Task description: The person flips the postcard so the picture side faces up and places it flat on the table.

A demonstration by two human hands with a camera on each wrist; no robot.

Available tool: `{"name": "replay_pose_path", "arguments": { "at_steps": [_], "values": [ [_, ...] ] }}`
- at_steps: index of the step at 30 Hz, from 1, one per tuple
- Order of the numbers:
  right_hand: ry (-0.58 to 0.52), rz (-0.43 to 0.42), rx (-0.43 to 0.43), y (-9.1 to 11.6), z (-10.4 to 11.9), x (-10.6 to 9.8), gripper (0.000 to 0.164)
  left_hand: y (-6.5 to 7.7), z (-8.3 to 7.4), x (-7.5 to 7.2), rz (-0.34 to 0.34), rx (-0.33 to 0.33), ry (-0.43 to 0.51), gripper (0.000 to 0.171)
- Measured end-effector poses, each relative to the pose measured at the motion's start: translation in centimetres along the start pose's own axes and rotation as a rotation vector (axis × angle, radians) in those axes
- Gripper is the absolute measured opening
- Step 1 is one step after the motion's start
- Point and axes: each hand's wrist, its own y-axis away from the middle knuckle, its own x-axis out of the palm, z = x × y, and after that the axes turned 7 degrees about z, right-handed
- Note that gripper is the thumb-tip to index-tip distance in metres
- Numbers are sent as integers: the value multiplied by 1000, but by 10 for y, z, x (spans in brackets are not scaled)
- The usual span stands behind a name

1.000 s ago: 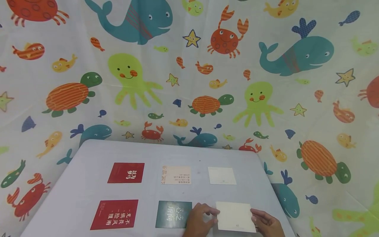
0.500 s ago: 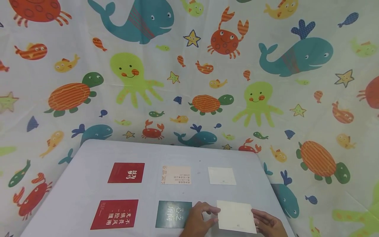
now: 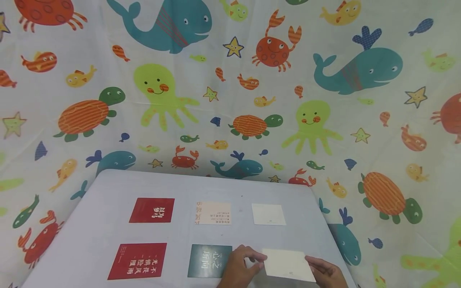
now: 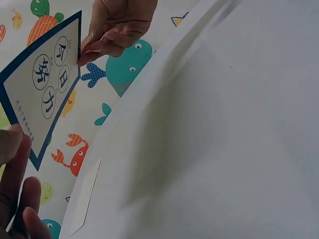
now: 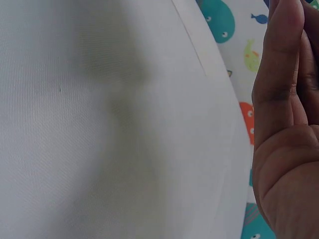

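Note:
A pale card [image 3: 289, 265] is held up over the table's near right part, blank but for small print toward its near edge. My left hand [image 3: 242, 266] pinches its left edge between thumb and fingers. At the opposite edge, my right hand [image 3: 327, 272] grips it the same way. The left wrist view shows the other face of the card [image 4: 40, 82], with a blue border and circled dark characters. In the right wrist view my right hand [image 5: 286, 119] fills the right side, and the card is out of sight there.
On the white table [image 3: 90, 232] lie two red cards [image 3: 137, 261], a teal card [image 3: 210, 261] beside my left hand, a cream printed card [image 3: 213, 213] and a white card [image 3: 268, 214]. Behind hangs a cloth [image 3: 216, 60] printed with sea animals.
The held card has tilted, its far edge dipping so that it looks shallower from above. Both hands keep their hold. The other cards lie where they were.

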Motion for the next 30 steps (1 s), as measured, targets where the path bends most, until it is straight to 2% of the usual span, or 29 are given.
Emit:
{"name": "replay_pose_path", "arguments": {
  "at_steps": [6,10,16,20,23,27,30],
  "values": [
    [22,-1,-1,1,3,-2,23,1,-4,0,-25,-50,-2,12],
    [25,-7,6,0,5,-2,21,0,-4,0,-29,-51,-3,10],
    [71,-107,28,-2,7,8,32,-3,1,0,-48,24,-9,6],
    [116,-121,31,-5,8,12,35,-3,4,0,-69,84,-38,4],
    [129,-122,40,-8,9,12,31,-3,3,-1,-74,60,-38,5],
    [142,-135,51,-10,9,13,34,-2,-2,-1,-73,-18,-18,6],
    [132,-120,41,-10,9,14,36,-3,-3,-1,-84,-38,-20,6]
  ]
}}
